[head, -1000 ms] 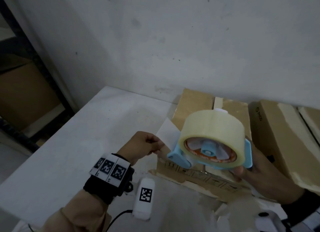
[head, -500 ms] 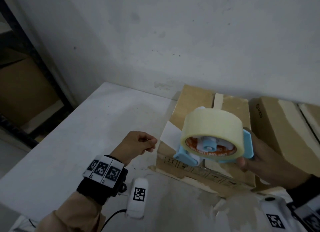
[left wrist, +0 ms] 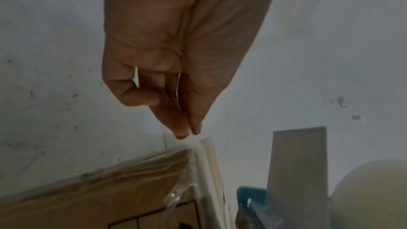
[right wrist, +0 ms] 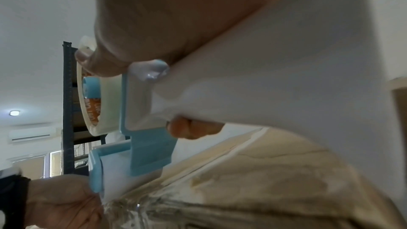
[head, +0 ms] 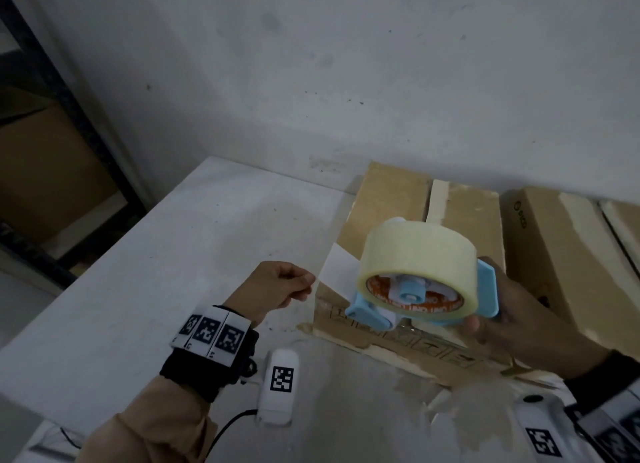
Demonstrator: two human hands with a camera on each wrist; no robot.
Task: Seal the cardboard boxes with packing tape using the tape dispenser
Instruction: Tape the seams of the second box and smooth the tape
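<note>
Pulling a longer strip of tape (head: 337, 272) than a second ago, the left hand (head: 273, 286) is pinching its end between the fingers (left wrist: 185, 128). The right hand (head: 526, 324) is gripping the tape dispenser (head: 419, 282) over the cardboard box (head: 391, 199) on the desk (head: 138, 289), so sealing is likely starting.

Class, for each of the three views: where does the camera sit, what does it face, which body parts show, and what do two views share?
Head: worn high, looking down at the table; both hands show.
Left wrist: looks along the left hand, which pinches the tape end.
Right wrist: looks along the right hand gripping the tape dispenser.
Shared: dispenser and cardboard box.
</note>
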